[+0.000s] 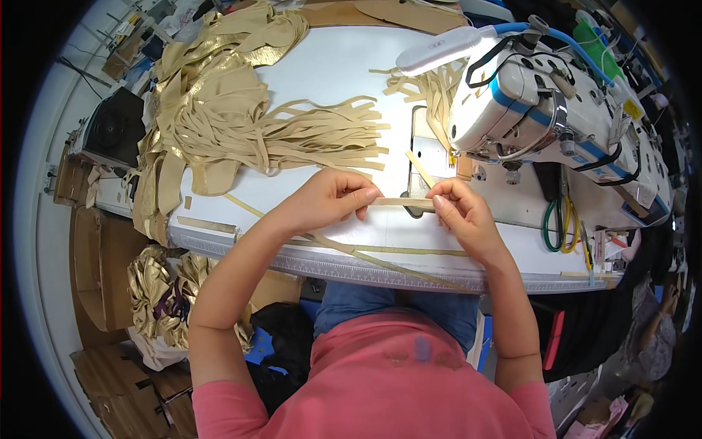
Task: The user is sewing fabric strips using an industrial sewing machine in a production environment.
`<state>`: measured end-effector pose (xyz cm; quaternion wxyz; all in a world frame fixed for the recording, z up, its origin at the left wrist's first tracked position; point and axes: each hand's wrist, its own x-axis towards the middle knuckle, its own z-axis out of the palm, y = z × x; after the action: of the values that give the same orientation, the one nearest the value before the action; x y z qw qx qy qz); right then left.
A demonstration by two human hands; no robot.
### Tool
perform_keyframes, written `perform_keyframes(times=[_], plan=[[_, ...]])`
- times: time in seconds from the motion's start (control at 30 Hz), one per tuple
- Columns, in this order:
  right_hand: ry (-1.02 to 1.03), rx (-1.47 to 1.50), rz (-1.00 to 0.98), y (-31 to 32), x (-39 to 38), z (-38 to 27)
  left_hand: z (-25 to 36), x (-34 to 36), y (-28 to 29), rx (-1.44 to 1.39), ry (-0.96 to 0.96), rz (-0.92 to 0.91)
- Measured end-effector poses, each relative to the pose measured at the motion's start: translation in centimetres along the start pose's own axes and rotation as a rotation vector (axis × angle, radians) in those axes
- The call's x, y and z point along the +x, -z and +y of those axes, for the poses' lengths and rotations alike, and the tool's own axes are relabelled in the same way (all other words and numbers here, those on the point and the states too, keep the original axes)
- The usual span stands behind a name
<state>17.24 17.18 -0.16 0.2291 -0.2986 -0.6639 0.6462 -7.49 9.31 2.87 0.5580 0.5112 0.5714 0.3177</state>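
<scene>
A narrow beige fabric strip [401, 202] is stretched level between my two hands, just above the white table near its front edge. My left hand [338, 196] pinches one end between thumb and fingers. At the other side my right hand [462, 214] pinches it too, and a short tail of beige strip [419, 169] slants up beyond those fingers. The sewing machine [526, 102] stands to the right, its needle area a little beyond my right hand. A large bundle of beige strips [314, 132] lies beyond my left hand, with loose ends pointing right.
Gold and beige fabric pieces [241, 44] are heaped at the table's far left. More strips [436, 95] lie beside the machine head. Green- and yellow-handled scissors [561, 223] are at the right. A ruler tape [351, 272] runs along the front edge. Gold fabric [157, 289] hangs lower left.
</scene>
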Motion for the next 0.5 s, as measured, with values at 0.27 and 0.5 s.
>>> perform_keyframes(times=[0.27, 0.5], plan=[[0.031, 0.008, 0.031, 0.7, 0.0, 0.5, -1.0, 0.4, -0.3, -0.056, -0.002, -0.042], [0.017, 0.005, 0.04, 0.6, -0.2, 0.3, -2.1, 0.7, -0.6, -0.054, -0.037, 0.069]])
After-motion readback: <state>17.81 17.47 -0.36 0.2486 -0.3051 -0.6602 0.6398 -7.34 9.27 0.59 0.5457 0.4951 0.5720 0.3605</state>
